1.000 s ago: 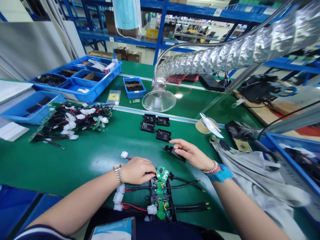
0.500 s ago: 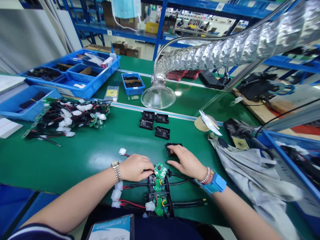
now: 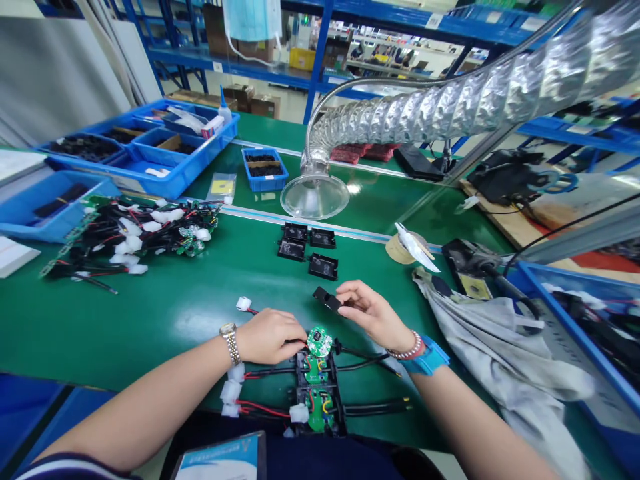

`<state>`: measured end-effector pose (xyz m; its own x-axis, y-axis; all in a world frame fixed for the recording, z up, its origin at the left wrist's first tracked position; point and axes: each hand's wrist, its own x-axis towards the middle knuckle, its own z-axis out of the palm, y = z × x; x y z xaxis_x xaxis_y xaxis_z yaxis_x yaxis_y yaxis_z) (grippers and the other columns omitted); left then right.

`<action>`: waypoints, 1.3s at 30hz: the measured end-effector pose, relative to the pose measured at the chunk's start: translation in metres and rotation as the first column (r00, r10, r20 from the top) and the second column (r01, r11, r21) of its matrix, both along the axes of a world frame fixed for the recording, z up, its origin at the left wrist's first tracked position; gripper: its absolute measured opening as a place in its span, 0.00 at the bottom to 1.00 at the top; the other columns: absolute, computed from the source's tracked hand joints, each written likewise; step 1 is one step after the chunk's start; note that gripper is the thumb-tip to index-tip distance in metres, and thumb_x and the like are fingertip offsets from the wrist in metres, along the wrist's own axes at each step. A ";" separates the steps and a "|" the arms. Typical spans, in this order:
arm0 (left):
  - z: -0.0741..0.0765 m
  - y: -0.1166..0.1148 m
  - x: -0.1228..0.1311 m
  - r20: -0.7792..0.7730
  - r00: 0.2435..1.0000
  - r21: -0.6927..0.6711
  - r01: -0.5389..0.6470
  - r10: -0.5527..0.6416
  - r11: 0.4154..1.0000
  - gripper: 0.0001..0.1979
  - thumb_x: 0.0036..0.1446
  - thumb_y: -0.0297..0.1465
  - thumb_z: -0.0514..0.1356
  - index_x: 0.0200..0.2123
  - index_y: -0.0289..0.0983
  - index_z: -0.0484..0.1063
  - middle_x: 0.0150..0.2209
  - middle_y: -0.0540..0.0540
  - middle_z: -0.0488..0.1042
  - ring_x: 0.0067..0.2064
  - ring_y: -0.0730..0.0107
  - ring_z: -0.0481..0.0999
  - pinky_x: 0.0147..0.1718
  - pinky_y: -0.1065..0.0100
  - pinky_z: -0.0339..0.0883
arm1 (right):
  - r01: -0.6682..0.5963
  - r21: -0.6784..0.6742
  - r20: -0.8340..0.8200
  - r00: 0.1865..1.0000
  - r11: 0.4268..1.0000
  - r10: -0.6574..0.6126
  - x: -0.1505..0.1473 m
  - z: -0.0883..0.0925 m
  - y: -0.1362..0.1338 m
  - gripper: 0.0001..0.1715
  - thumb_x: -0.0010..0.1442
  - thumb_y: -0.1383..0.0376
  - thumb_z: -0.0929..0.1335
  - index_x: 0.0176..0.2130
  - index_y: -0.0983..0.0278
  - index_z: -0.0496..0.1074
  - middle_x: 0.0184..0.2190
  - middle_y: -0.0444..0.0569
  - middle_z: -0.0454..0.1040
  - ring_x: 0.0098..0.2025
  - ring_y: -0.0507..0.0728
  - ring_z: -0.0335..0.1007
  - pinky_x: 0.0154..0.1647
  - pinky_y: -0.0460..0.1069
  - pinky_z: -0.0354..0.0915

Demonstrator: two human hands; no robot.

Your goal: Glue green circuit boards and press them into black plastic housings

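- On my feed the right hand [image 3: 370, 313] has re-angled the loose black housing shell [image 3: 325, 298]: half a second ago it sat mostly under the fingers, and now it slants out past the fingertips toward the left
- Right thumb and fingers pinch the shell by its right end, the other end sticking out free; I cannot tell whether it touches the green bench top [image 3: 210, 293]
- The left hand [image 3: 270, 335] has hardly shifted; its thumb and fingers are pressed together on thin leads [image 3: 305, 343], right beside the round green circuit board [image 3: 320, 341]
- That board lies at the far end of the row, just beyond two filled black housings [image 3: 341, 407]; from here I cannot tell whether anything seats it
- I take the change as the shell being turned in the grip, a matter of orientation; shell and board remain apart, so I judge that nothing has been joined between them
- The filled housings stay put, black cables [image 3: 377, 408] running right and white connectors [image 3: 231, 391] at the left
- Farther off, four tray-like black shells [image 3: 323, 267] lie grouped as they were
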<state>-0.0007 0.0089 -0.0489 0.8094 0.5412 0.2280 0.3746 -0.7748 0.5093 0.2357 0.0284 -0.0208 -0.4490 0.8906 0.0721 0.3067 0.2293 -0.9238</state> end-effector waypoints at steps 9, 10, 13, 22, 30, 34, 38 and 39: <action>0.005 -0.002 0.000 0.032 0.999 -0.019 0.009 -0.008 1.000 0.10 0.59 0.30 0.50 0.31 0.35 0.70 0.25 0.48 0.71 0.28 0.71 0.70 0.27 0.71 0.61 | -0.153 0.138 0.199 0.972 0.978 0.124 -0.035 -0.009 0.001 0.09 0.55 0.68 0.64 0.39 0.63 0.67 0.31 0.46 0.73 0.35 0.52 0.70 0.41 0.49 0.65; 0.006 -0.001 0.000 0.048 0.999 -0.026 0.003 -0.002 1.000 0.10 0.59 0.30 0.50 0.31 0.35 0.70 0.25 0.48 0.71 0.28 0.71 0.70 0.28 0.72 0.61 | -0.139 0.097 0.148 0.981 0.986 0.123 -0.036 -0.009 0.002 0.09 0.55 0.68 0.65 0.39 0.63 0.68 0.32 0.46 0.73 0.35 0.53 0.70 0.41 0.49 0.65; 0.009 0.000 -0.001 0.122 0.992 -0.069 -0.032 0.040 0.997 0.10 0.59 0.31 0.51 0.31 0.35 0.70 0.25 0.48 0.72 0.28 0.72 0.70 0.28 0.72 0.61 | 0.209 -0.150 -0.195 0.952 0.966 -0.236 -0.019 -0.010 0.012 0.12 0.49 0.64 0.70 0.35 0.64 0.69 0.29 0.45 0.73 0.32 0.53 0.70 0.38 0.50 0.66; 0.011 0.004 -0.002 0.180 0.966 -0.239 -0.141 0.186 0.961 0.12 0.59 0.33 0.52 0.31 0.36 0.73 0.25 0.49 0.71 0.26 0.75 0.69 0.27 0.75 0.62 | 0.614 -0.538 -0.463 0.357 0.577 -0.811 0.077 -0.017 0.086 0.24 0.61 0.49 0.55 0.24 0.63 0.57 0.17 0.41 0.61 0.19 0.49 0.61 0.20 0.45 0.64; 0.012 0.004 -0.002 0.174 0.951 -0.311 -0.195 0.257 0.930 0.11 0.57 0.32 0.53 0.29 0.35 0.72 0.24 0.49 0.71 0.25 0.76 0.68 0.26 0.75 0.61 | 0.623 -0.560 -0.569 0.188 0.545 -0.800 0.073 -0.002 0.068 0.25 0.63 0.52 0.54 0.22 0.64 0.60 0.15 0.41 0.61 0.16 0.48 0.59 0.16 0.42 0.59; 0.009 0.004 -0.002 0.194 0.939 -0.311 -0.214 0.282 0.926 0.11 0.57 0.32 0.53 0.28 0.34 0.72 0.24 0.49 0.72 0.25 0.76 0.68 0.26 0.75 0.61 | 0.526 -0.545 -0.643 0.236 0.653 -0.728 0.062 0.018 0.036 0.30 0.61 0.49 0.54 0.18 0.64 0.60 0.13 0.40 0.57 0.14 0.47 0.55 0.13 0.42 0.54; 0.008 0.004 -0.002 0.220 0.938 -0.266 -0.206 0.268 0.942 0.10 0.57 0.31 0.53 0.29 0.34 0.71 0.24 0.49 0.71 0.25 0.76 0.68 0.25 0.76 0.61 | 0.276 -0.534 -0.674 0.433 0.800 -0.599 0.035 0.028 0.007 0.28 0.56 0.50 0.63 0.15 0.65 0.61 0.11 0.39 0.53 0.12 0.46 0.50 0.11 0.41 0.48; 0.008 0.004 -0.002 0.229 0.939 -0.244 -0.199 0.255 0.949 0.10 0.57 0.31 0.53 0.29 0.34 0.71 0.24 0.49 0.71 0.25 0.76 0.68 0.25 0.75 0.61 | 0.253 -0.513 -0.690 0.448 0.821 -0.569 0.028 0.028 0.001 0.28 0.55 0.49 0.64 0.16 0.65 0.62 0.11 0.39 0.54 0.13 0.46 0.51 0.11 0.41 0.48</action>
